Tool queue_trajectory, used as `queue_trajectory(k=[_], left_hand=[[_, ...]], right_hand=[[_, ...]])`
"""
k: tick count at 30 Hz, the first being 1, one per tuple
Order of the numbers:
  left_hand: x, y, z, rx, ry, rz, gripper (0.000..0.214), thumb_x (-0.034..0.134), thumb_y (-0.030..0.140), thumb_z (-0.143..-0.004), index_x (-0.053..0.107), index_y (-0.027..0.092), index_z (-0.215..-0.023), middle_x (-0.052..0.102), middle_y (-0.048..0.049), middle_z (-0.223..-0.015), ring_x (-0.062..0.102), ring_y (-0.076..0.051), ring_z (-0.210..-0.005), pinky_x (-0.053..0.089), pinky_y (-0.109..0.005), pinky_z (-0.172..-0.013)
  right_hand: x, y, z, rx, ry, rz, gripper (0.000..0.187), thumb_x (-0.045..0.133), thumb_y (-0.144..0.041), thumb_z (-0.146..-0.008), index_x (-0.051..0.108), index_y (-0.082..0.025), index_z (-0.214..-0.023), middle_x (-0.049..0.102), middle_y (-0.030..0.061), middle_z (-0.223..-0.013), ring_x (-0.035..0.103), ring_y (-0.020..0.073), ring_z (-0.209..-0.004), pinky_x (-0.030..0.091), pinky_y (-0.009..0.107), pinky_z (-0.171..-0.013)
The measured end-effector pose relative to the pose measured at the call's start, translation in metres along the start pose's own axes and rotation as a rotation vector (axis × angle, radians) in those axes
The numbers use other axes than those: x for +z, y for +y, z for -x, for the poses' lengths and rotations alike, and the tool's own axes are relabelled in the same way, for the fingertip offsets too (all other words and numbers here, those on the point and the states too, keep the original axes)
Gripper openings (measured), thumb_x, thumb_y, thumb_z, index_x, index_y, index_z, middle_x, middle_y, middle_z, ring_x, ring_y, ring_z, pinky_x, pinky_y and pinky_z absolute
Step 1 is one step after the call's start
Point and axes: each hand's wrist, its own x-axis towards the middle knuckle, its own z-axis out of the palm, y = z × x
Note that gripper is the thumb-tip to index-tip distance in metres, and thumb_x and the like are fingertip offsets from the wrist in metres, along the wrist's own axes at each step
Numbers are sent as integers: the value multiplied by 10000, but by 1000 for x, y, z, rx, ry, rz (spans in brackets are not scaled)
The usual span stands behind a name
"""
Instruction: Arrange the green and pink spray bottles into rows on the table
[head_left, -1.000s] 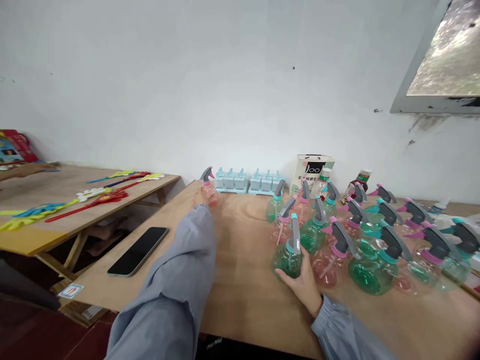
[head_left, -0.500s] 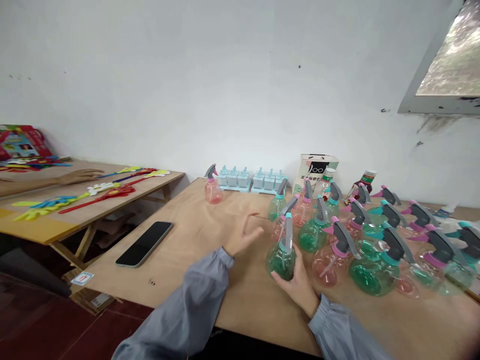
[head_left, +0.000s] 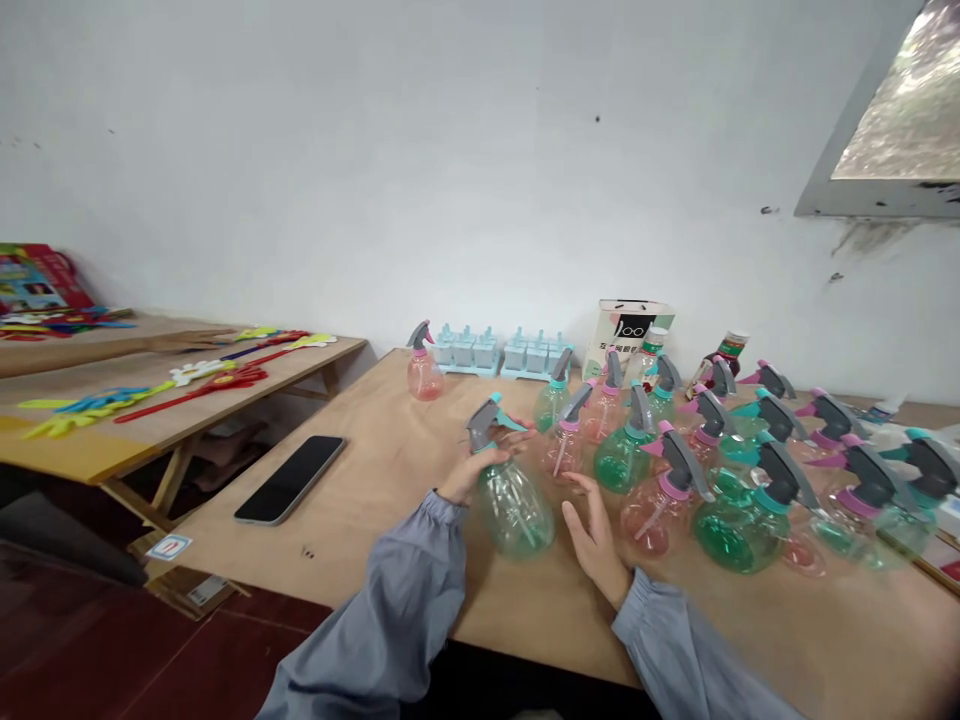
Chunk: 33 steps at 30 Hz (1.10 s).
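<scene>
- The person's right hand [head_left: 596, 548] is at the lower centre of the frame, fingers parted and grasping nothing, just beside the rounded base of a pale green spray bottle [head_left: 519, 512].
- The left hand [head_left: 471, 474], a little left of it, is closed round that bottle's neck below the grey trigger head, some fingers partly hidden behind. The bottle is at the centre of the lower half, tilted with its head toward the upper left; whether the base touches the table [head_left: 375, 440] cannot be told.
- It looks like thin, clear plastic — probably light, smooth and a bit slippery, with a body that may give under a squeeze. The head should be stiffer. The collar seems the surest hold, with a palm cupping the round belly and the trigger left unpressed.
- A dark phone [head_left: 291, 480] lies at the lower left, and pink and green spray bottles [head_left: 652, 515] crowd the right.
- Farther back, one pink bottle [head_left: 425, 378] stands apart near two pale blue mould sets [head_left: 471, 354], with a printed box [head_left: 606, 335] to their right.
- At the left edge — over another table [head_left: 90, 455] — reaches a co-worker's arm [head_left: 75, 353].
</scene>
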Motion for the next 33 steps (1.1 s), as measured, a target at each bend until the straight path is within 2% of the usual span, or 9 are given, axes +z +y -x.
queue_trajectory(k=[2, 4, 8, 13, 17, 21, 27, 31, 33], left_hand=[[-4, 3, 1, 50, 87, 37, 292, 714, 272, -588, 641, 226, -867, 699, -19, -872, 685, -245, -984, 505, -376, -882], [-5, 5, 2, 30, 91, 8, 233, 699, 263, -569, 613, 226, -782, 673, -13, -778, 684, -233, -891, 503, -356, -803], [-1, 6, 4, -54, -92, -33, 305, 728, 297, -573, 645, 228, -859, 706, -52, -874, 677, -267, -988, 492, -379, -837], [2, 2, 4, 2, 56, -63, 198, 695, 282, -596, 630, 218, -772, 662, -14, -773, 660, -202, -842, 479, -340, -825], [1, 0, 3, -13, -60, -33, 239, 717, 281, -599, 670, 209, -822, 692, -28, -818, 663, -215, -892, 476, -353, -900], [1, 2, 1, 103, 84, 18, 167, 700, 246, -595, 650, 207, -749, 667, -1, -770, 643, -178, -817, 468, -315, -844], [1, 6, 2, 5, 21, -18, 367, 725, 264, -581, 709, 204, -943, 733, -48, -986, 661, -228, -1020, 455, -328, -922], [0, 3, 3, 26, 146, -47, 252, 697, 281, -585, 665, 191, -818, 698, -15, -794, 653, -182, -811, 472, -307, -812], [-2, 2, 4, 39, 131, -81, 242, 692, 284, -595, 660, 186, -814, 691, -17, -768, 651, -184, -797, 474, -307, -795]], right_hand=[[1, 1, -1, -4, -3, -4, 314, 494, -404, -996, 537, -261, -1273, 634, 79, -1250, 594, 235, -1199, 482, 452, -1049], [1, 1, 0, -4, 15, 0, 301, 499, -409, -993, 547, -260, -1250, 636, 77, -1222, 598, 235, -1175, 484, 451, -1035], [0, 1, -1, 11, 50, 15, 287, 520, -422, -980, 561, -256, -1210, 646, 77, -1179, 611, 238, -1137, 497, 444, -1008], [0, 1, -3, 25, 39, 13, 269, 518, -420, -980, 573, -251, -1183, 653, 77, -1169, 616, 235, -1137, 491, 444, -1029], [1, 4, -3, 20, 25, 38, 255, 523, -403, -980, 575, -244, -1171, 657, 76, -1154, 621, 233, -1120, 499, 443, -1013], [2, 9, -3, -3, 18, 92, 252, 535, -384, -971, 563, -237, -1175, 646, 80, -1145, 615, 238, -1101, 503, 451, -993], [4, 13, -4, -39, 170, 186, 326, 546, -375, -968, 484, -230, -1253, 548, 101, -1208, 542, 249, -1164, 462, 504, -1033], [9, 10, -10, -92, 279, 230, 408, 568, -357, -960, 425, -221, -1317, 489, 121, -1266, 493, 261, -1243, 429, 529, -1074], [14, 10, -14, -112, 308, 240, 480, 580, -355, -953, 380, -213, -1365, 465, 140, -1309, 470, 273, -1288, 414, 546, -1093]])
